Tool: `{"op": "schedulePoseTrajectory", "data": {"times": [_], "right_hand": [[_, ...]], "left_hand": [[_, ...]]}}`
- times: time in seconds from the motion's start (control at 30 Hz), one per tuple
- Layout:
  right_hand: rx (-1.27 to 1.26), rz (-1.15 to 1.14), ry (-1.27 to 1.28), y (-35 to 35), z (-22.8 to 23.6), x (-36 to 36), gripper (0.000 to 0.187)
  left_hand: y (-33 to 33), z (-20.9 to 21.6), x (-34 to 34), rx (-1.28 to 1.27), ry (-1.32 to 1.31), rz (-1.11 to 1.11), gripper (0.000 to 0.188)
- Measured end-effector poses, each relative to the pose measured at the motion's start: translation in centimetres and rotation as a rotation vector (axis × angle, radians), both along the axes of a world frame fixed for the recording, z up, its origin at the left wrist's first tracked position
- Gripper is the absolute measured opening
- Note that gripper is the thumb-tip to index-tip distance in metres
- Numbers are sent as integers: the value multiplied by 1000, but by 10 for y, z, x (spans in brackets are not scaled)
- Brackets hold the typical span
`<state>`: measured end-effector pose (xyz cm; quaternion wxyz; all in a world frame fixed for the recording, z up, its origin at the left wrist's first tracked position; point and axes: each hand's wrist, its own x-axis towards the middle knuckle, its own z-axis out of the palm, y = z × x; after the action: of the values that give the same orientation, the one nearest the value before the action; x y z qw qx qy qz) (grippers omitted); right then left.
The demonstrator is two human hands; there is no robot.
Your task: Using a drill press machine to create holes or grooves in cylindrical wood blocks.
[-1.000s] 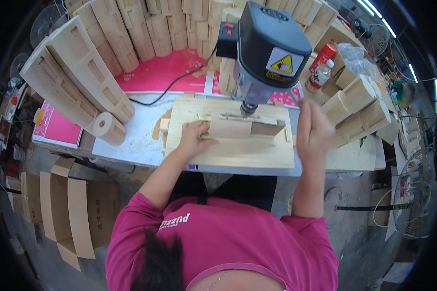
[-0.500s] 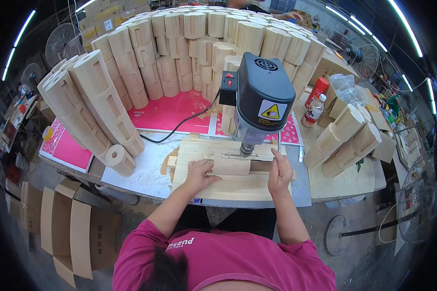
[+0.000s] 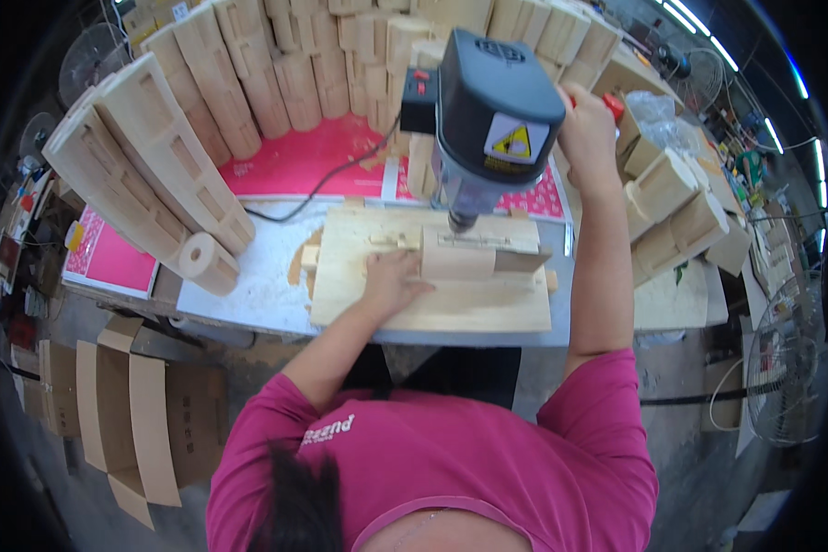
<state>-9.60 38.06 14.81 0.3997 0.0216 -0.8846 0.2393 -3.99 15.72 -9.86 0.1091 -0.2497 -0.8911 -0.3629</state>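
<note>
A pale wooden cylinder [image 3: 443,261] lies on its side on a wooden board [image 3: 377,313], under the chuck [image 3: 462,222] of a dark bench drill press [image 3: 495,97]. My left hand [image 3: 396,283] steadies the cylinder's left end, its thumb near the front edge and its fingers against the end. A flat brown strip [image 3: 522,263] shows at the cylinder's right. My right hand [image 3: 589,133] is raised beside the drill head, fingers curled round something that the head and the hand hide.
Tall stacks of slotted wooden cylinders [image 3: 235,78] curve round the back and left. One short cylinder [image 3: 206,264] stands at the left. More cylinders [image 3: 676,225] stand at right. A black cord [image 3: 317,193] crosses the table. Open cardboard boxes [image 3: 147,419] lie on the floor.
My right hand has gone up from beside the cylinder and the metal rod to the right side of the drill head. My left hand stays at the cylinder. The whole view has shifted.
</note>
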Motion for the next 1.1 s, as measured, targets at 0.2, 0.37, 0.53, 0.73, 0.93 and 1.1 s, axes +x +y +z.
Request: {"op": "schedulePoseTrajectory", "data": {"times": [0.2,0.37,0.53,0.73,0.93,1.1], "right_hand": [[-54,132,94,-12,-11,53,29],[-131,260,130,-19,-62,106,12],[-146,309,303,-19,-131,106,6],[-185,409,341,-15,-176,89,10],[-41,389,369,-5,-118,95,3],[-108,176,251,-14,-18,46,17]], "left_hand": [[-4,6,-6,-6,-45,7,42],[-4,9,-6,-44,-36,-6,53],[0,-1,2,-3,38,21,44],[0,2,4,6,13,6,46],[-1,5,1,-5,11,12,49],[-4,5,2,-3,29,28,51]]}}
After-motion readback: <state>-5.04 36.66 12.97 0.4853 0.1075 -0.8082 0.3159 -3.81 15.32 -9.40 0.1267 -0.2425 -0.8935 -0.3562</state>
